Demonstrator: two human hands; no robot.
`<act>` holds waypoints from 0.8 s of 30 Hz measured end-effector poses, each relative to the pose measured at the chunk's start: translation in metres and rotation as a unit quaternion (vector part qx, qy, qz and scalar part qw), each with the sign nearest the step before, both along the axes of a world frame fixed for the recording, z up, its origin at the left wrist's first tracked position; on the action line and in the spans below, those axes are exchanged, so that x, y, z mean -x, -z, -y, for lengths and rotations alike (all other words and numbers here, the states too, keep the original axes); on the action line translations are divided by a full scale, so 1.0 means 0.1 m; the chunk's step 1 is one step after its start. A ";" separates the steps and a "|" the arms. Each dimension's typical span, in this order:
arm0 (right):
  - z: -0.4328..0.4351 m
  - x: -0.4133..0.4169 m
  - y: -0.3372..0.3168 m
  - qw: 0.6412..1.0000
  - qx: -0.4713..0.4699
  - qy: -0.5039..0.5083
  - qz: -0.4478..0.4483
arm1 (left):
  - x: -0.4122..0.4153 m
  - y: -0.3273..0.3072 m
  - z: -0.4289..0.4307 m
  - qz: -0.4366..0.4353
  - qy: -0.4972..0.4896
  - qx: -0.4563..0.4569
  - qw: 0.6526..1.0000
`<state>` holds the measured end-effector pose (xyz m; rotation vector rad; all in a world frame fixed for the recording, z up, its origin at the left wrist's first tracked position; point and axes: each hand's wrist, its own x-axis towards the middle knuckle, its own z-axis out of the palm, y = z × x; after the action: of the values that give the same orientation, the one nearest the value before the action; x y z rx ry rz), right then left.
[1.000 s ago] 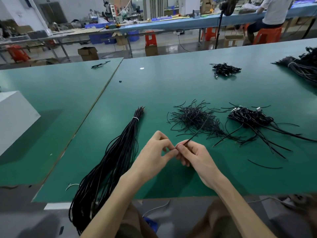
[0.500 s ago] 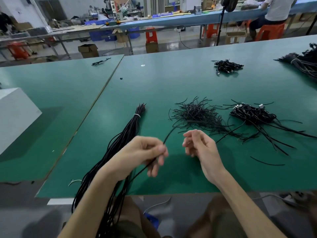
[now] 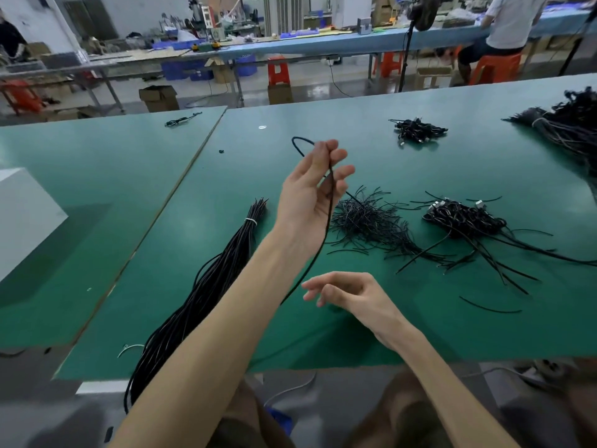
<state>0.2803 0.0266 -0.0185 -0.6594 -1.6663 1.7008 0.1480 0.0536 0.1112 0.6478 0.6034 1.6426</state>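
The left hand (image 3: 311,192) is raised above the table (image 3: 452,318), just left of the pile (image 3: 368,221) of short black wire bits, and in this view it covers the pile's left edge. Its fingertips pinch one black cable (image 3: 324,242) near the cable's end, and that end curls out in a small loop above the fingers. The cable hangs down past the palm and slants toward the near left of the pile. There it goes behind the left forearm, so its lower end is hidden.

The right hand (image 3: 352,294) hovers nearer than the pile, fingers loosely spread and holding nothing. It does not touch the cable.

Left of the pile, beyond the forearm, lies a long bundle (image 3: 219,270) of black cables bound by a white tie (image 3: 250,221). Its tail runs off the table's near edge. Right of the pile sits a heap (image 3: 465,218) of cables with plugs, and a stray wire (image 3: 489,308) lies nearer than that. Farther back from the pile is a small tangle (image 3: 416,129). A larger mass (image 3: 568,124) of cables lies far right. Well left of the pile stands a white box (image 3: 22,215).
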 end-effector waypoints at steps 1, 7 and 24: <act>0.00 -0.01 -0.01 1.000 0.009 -0.006 -0.007 | -0.06 0.02 -0.06 0.002 -0.001 0.005 1.000; -0.03 0.01 0.03 1.000 0.030 0.002 0.004 | -0.21 0.39 -0.25 0.106 -0.017 0.111 0.988; -0.10 -0.06 0.03 0.937 0.160 0.229 -0.209 | 0.41 0.67 0.06 -0.437 0.367 0.121 0.812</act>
<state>0.2861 0.0364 -0.0218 -0.7073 -0.8665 1.6282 0.1066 0.0473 0.0443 1.2643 1.0269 0.4575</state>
